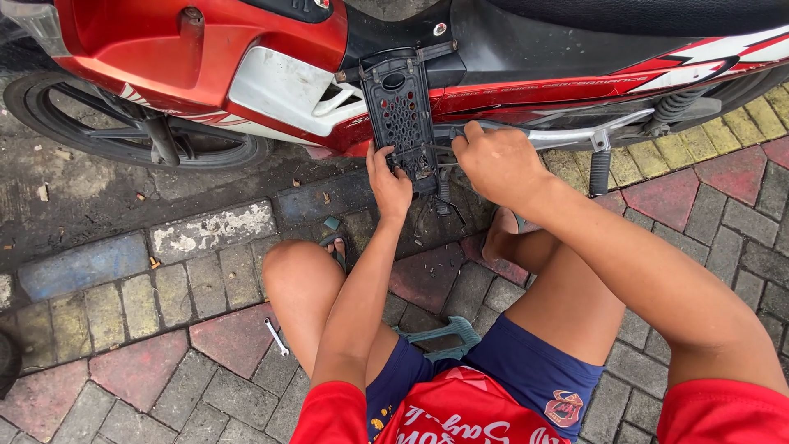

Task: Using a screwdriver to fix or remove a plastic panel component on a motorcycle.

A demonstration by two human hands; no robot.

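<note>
A red and white motorcycle (205,49) stands across the top of the view. A black perforated plastic cover panel (400,107) hangs upright at its middle. My left hand (389,182) grips the lower left edge of this panel. My right hand (495,160) is closed around a thin tool whose tip points at the panel's lower right side; the tool is mostly hidden by my fingers. I am sitting low with both knees bent, bare legs on either side of my left arm.
A small silver wrench (276,337) lies on the paving bricks left of my left knee. The front wheel (123,123) is at the left, the footpeg (599,168) and rear spring (678,103) at the right. A teal low stool (448,333) is under me.
</note>
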